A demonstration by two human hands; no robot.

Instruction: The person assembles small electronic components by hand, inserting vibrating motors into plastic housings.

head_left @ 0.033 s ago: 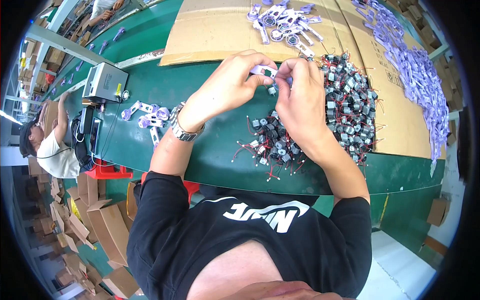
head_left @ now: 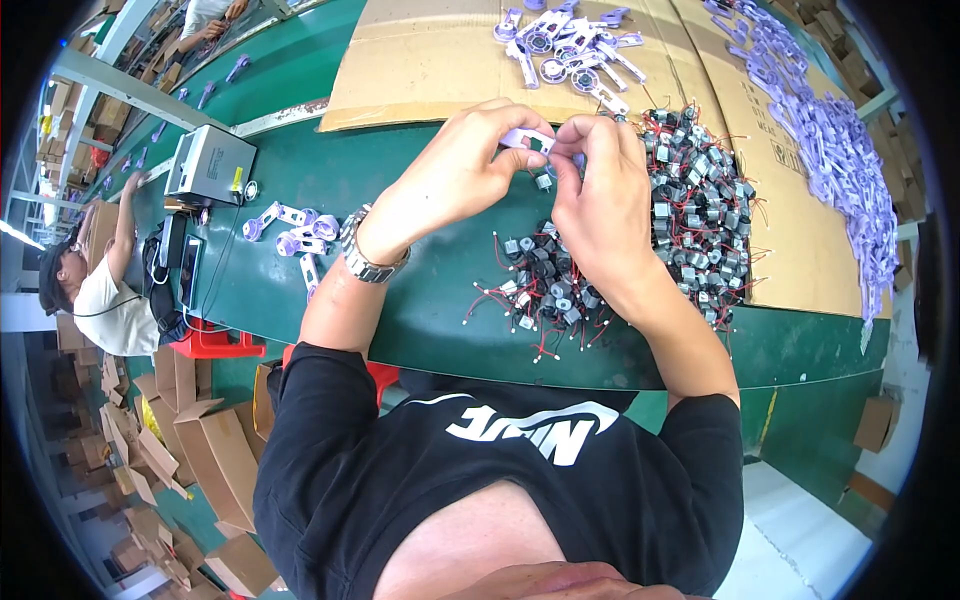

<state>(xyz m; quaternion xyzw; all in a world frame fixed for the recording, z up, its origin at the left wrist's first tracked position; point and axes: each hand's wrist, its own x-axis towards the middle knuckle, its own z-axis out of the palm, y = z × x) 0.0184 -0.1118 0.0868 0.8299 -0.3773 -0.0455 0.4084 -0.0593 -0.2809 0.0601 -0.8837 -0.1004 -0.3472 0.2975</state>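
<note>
My left hand (head_left: 460,165), a metal watch on its wrist, pinches a light-purple plastic housing (head_left: 518,138) with a rectangular cut-out. The fingers of my right hand (head_left: 603,190) are closed on the housing's other end, hiding much of it. A small grey motor (head_left: 544,182) shows just below the housing. Under and beside my right hand, small motors with red wires lie in a near cluster (head_left: 556,290) and a larger heap (head_left: 700,190). Several purple-and-white assembled pieces (head_left: 300,233) rest on the green table (head_left: 440,300), left of my left wrist.
Cardboard (head_left: 420,60) covers the far table, bearing a pile of purple-and-white parts (head_left: 570,45). A long heap of purple housings (head_left: 830,150) runs along the right. A grey box-shaped device (head_left: 210,165) stands left. Beyond it, a person (head_left: 110,290) reaches toward a belt (head_left: 290,45).
The person at the left has raised a hand slightly. My own hands and the purple housing show no visible movement.
</note>
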